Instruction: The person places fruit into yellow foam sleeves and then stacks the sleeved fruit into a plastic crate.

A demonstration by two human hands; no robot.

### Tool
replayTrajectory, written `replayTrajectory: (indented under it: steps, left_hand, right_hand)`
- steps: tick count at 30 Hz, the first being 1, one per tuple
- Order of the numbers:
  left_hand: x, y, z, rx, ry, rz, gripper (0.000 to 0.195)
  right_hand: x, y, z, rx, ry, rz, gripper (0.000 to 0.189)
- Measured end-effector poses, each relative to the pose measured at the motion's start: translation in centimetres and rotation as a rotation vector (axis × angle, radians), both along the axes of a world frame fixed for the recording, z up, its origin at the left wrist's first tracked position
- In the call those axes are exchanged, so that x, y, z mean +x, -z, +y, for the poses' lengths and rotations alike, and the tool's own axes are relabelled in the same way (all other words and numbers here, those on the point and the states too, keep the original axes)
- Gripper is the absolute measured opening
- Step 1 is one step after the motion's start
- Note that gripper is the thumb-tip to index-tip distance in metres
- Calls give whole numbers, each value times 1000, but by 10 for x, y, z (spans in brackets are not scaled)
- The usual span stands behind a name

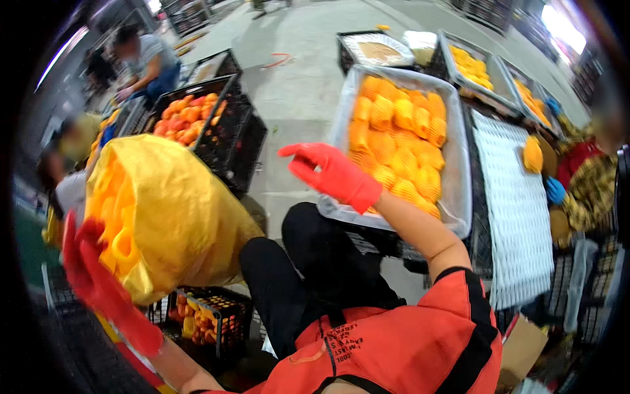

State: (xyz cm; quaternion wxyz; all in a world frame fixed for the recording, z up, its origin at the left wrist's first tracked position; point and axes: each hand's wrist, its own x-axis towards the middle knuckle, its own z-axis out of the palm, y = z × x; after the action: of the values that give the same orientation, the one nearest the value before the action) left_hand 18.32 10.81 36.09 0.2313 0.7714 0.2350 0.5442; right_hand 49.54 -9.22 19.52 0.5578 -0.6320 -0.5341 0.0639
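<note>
My right hand (332, 175), in a red rubber glove, hovers beside the left edge of a crate with a pale plastic liner (455, 207). Its fingers are slightly curled with nothing visible in them. Rows of round items in yellow-orange foam net sleeves (393, 143) fill much of that crate. On the left, my red-gloved left hand (101, 280) is at the mouth of a yellow woven sack (192, 207), fingers spread. Bundled yellow foam sleeves (110, 207) show in the sack's mouth. I cannot tell whether the left hand touches them.
A black crate of red-orange fruit (184, 118) stands beyond the sack; another fruit crate (216, 315) sits below it. At right lies a white foam sheet (514, 212) near a sleeved item (532, 155) and a co-worker's blue-gloved hand (556, 189). Another person (152, 64) sits at far left.
</note>
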Motion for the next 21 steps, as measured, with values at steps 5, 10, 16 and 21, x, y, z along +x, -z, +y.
replayTrajectory:
  steps: [5, 10, 16, 21]
  left_hand:
    - [17, 54, -62, 266, 296, 180, 29]
    - [138, 157, -109, -416, 795, 414, 23]
    - [254, 239, -173, -378, 973, 275, 28]
    - [242, 246, -164, 108, 660, 626, 25]
  right_hand:
    - [123, 55, -126, -343, 612, 95, 36]
    - [134, 98, -94, -346, 586, 185, 60]
    - [174, 168, -35, -634, 843, -38, 81]
    - [150, 164, -11, -506, 799, -14, 78]
